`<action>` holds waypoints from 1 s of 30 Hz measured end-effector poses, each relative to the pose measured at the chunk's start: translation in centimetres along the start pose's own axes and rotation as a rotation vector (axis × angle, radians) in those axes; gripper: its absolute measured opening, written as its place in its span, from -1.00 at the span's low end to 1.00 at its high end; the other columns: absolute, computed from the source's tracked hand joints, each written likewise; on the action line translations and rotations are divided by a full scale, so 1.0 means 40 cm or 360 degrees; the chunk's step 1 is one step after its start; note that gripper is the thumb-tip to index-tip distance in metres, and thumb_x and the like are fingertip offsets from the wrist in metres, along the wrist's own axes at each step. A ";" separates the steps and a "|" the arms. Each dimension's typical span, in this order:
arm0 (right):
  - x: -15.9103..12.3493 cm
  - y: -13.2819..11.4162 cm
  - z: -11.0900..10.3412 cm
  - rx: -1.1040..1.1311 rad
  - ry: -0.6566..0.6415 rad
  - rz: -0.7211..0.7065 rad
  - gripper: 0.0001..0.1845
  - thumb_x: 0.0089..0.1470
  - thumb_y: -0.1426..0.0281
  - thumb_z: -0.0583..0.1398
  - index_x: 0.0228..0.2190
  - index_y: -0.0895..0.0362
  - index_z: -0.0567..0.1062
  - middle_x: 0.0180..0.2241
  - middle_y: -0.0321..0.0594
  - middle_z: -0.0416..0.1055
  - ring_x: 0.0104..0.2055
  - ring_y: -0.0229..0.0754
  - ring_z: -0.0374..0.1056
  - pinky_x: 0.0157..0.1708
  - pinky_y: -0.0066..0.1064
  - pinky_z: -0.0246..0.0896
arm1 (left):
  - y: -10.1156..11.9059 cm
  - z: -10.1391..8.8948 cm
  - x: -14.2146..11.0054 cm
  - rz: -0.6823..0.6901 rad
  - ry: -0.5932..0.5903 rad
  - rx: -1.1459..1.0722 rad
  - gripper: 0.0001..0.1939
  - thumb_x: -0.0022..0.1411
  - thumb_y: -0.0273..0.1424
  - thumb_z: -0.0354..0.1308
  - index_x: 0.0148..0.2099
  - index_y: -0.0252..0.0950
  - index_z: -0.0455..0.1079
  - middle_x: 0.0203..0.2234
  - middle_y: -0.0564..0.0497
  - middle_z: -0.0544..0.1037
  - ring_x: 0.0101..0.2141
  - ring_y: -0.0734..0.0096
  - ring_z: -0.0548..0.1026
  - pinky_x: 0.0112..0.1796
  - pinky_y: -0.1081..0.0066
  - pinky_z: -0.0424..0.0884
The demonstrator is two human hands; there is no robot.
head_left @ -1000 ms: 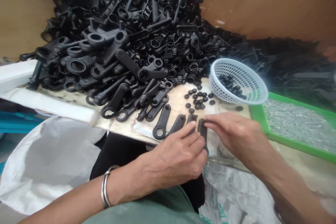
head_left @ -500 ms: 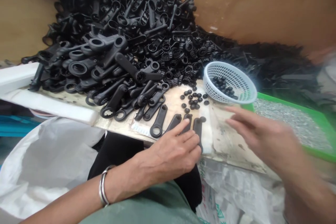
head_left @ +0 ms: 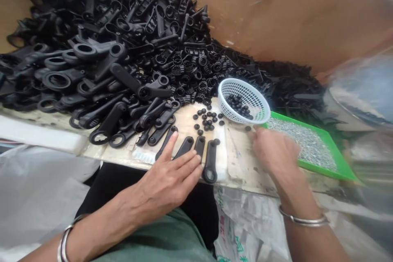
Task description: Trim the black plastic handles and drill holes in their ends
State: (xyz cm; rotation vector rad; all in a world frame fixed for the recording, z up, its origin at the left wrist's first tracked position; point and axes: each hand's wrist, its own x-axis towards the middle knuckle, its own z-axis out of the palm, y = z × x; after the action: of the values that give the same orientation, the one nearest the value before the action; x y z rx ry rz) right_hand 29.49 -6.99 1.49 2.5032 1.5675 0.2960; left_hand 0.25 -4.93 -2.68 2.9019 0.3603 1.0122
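My left hand (head_left: 172, 178) lies flat with fingers spread over a row of black plastic crank-like handles. Its index fingertip touches one handle (head_left: 167, 141); the other fingertips rest by another handle (head_left: 199, 146). At the right end of the row lies an uncovered handle (head_left: 210, 166) with a small black knob (head_left: 216, 141) by its narrow end. My right hand (head_left: 274, 147), smeared by motion, is above the table between the basket and the green tray. A black knob (head_left: 248, 128) shows at its fingertips; whether it is held I cannot make out.
A white plastic basket (head_left: 260, 104) holds several black knobs; loose knobs (head_left: 210, 122) lie left of it. The green tray (head_left: 344, 166) contains small metal pieces. A thin pointed tool (head_left: 234, 143) lies on the table. Black parts (head_left: 129, 41) are heaped against a cardboard wall (head_left: 276, 20).
The view has turned right. My left hand has shifted left along the handles and spread its fingers, uncovering the rightmost handle. My right hand has come nearer the basket and tray.
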 end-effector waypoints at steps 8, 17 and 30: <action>0.010 -0.004 0.001 0.0357 0.0033 0.0089 -0.74 0.09 0.34 0.19 -0.28 0.13 0.67 -0.36 0.11 0.56 -0.30 0.26 0.50 -0.33 0.05 0.34 | 0.007 0.002 0.005 -0.0006 0.0103 -0.0003 -0.83 0.37 -0.61 0.07 -0.05 -0.53 0.44 -0.11 -0.21 0.62 0.00 0.18 0.56 0.33 -0.28 -0.11; -0.098 -0.007 -0.052 0.2348 -0.0076 0.0152 -0.66 -0.19 0.24 0.47 -0.30 0.07 0.65 -0.41 -0.19 0.55 -0.52 -0.27 0.39 -0.49 -0.47 0.41 | 0.006 -0.001 0.005 -0.0054 0.0113 -0.0078 -0.81 0.39 -0.60 0.03 -0.08 -0.51 0.47 -0.14 -0.18 0.63 -0.05 0.23 0.58 0.34 -0.24 -0.15; -0.124 -0.053 -0.045 0.3363 -0.0794 0.0069 -0.70 -0.09 0.30 0.47 -0.24 0.02 0.66 -0.43 -0.28 0.53 -0.56 -0.45 0.35 -0.50 -0.76 0.36 | 0.009 -0.011 0.009 -0.0034 0.0056 -0.0004 -0.76 0.40 -0.60 -0.03 -0.04 -0.47 0.47 -0.13 -0.16 0.63 -0.03 0.25 0.57 0.31 -0.27 -0.06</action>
State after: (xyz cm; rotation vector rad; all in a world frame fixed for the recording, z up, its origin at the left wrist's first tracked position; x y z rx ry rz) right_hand 25.06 -10.48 2.33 2.6563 1.5983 -3.0851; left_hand 0.33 -5.19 -2.05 2.8753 0.3906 1.0606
